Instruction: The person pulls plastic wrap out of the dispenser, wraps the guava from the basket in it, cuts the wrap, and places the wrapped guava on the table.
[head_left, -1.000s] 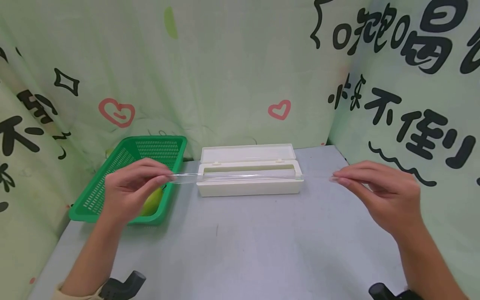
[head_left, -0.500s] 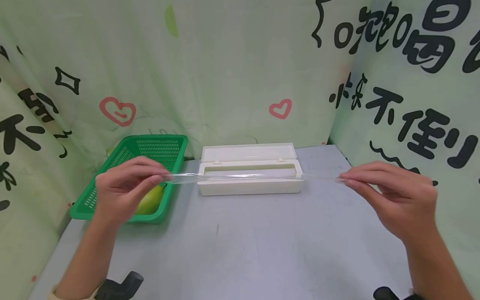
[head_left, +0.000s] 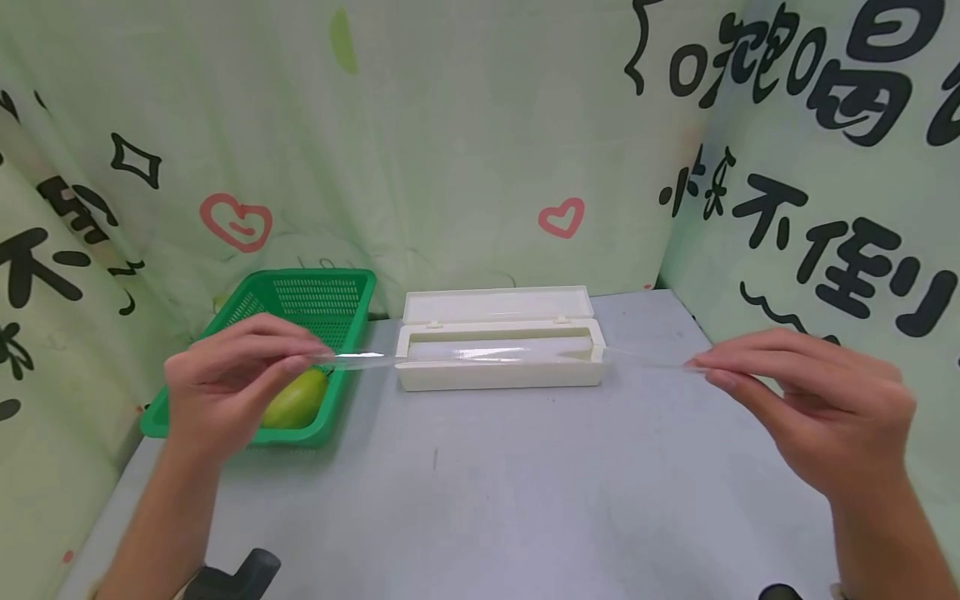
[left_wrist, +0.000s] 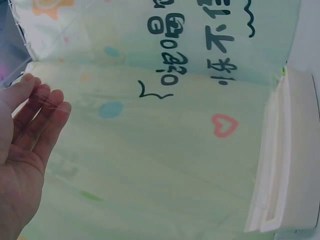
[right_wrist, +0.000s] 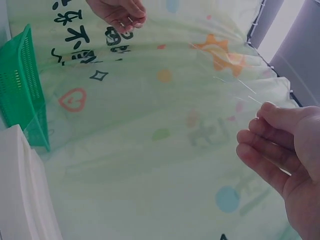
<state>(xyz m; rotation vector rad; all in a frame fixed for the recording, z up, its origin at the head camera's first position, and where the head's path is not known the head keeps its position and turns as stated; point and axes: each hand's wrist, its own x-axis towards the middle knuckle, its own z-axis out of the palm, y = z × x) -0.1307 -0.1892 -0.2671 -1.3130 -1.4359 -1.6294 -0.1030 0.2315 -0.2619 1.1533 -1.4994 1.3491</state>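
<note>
Left hand (head_left: pixel 228 387), right hand (head_left: pixel 825 408) pinch clear film (head_left: pixel 363 361); white box (head_left: pixel 498 378), green basket (head_left: pixel 322 298) behind.

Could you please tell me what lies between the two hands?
In the head view, clear film stretches from the left hand to the right hand, with the open white box behind it.

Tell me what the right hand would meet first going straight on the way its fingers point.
Past the clear film it pinches, the right hand might meet the white box first, going by the head view; depth is unclear, and it could pass above, toward the left hand.
</note>
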